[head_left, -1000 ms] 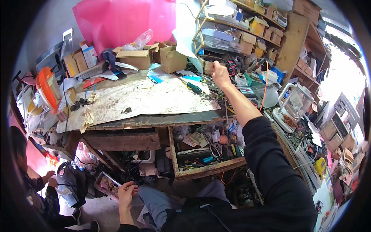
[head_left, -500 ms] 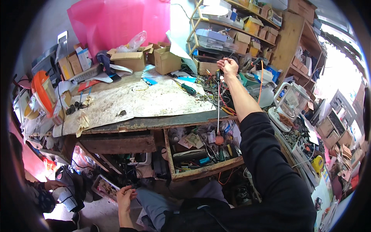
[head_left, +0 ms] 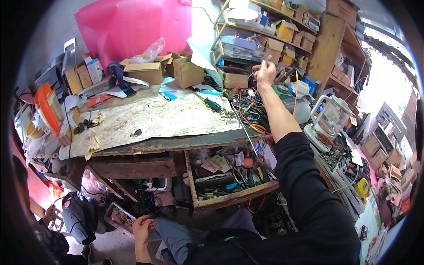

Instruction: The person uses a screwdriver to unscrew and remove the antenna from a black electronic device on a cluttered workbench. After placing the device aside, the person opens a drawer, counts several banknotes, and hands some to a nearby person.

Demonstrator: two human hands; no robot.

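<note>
My right hand [head_left: 265, 73] is raised at the back right of the bench above tangled cables and tools [head_left: 254, 100], its fingers closed around something small and thin that I cannot make out. Below it, a long thin metal rod [head_left: 240, 120] lies slanted across the bench's front edge, over the open drawer [head_left: 201, 204] full of tools. A green screwdriver [head_left: 212, 104] rests on stained white sheeting [head_left: 172, 121]. My left hand [head_left: 142, 227] is low beside my knee, fingers curled together; whatever they may hold is too small and dark to name.
Cardboard boxes [head_left: 187, 73] stand at the back, shelves [head_left: 309, 28] of boxes at the upper right, and a clear plastic appliance [head_left: 331, 115] on the right side bench. Another person's hand [head_left: 49, 214] is at the lower left beside a dark grey bag-like object [head_left: 78, 218].
My right hand has risen slightly, its fingers spreading, then closing again. The rod has swung from upright to slanting. The other person's hand has shifted left, off the dark bag-like object.
</note>
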